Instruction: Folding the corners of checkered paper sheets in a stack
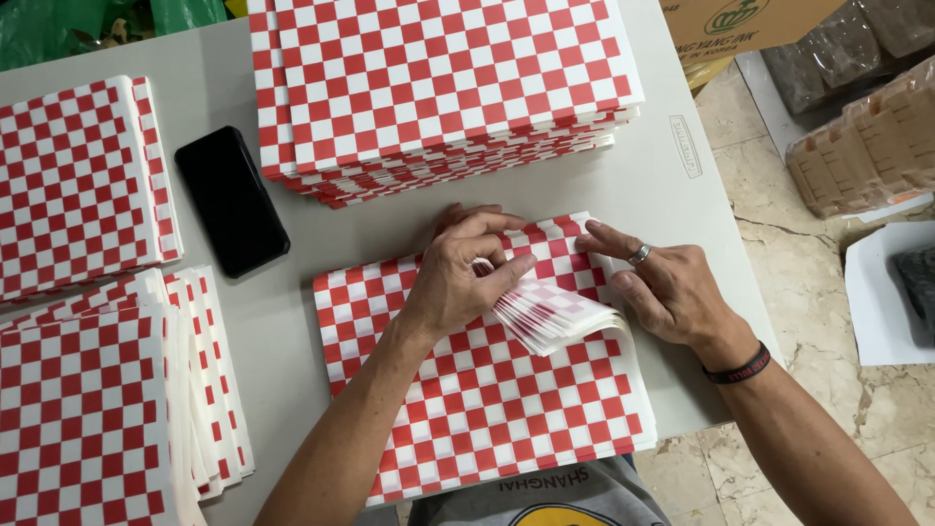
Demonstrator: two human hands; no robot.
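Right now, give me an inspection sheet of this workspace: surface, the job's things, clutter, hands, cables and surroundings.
Surface: grey table, mostly covered.
Job's things: red-and-white checkered paper stack, corner sheets lifted and fanned.
Clutter: black phone; tall checkered stack; two checkered stacks at left.
Hands: left hand pinches the fanned corner; right hand touches the stack's far edge.
Cables: nothing seen.
Surroundings: marble floor, cardboard box, wrapped bundles.

the only view comes from a head-worn camera, looking steeply down and close over the table [643, 185]. both hands sit mid-frame, with paper stacks beyond and left of the fingers.
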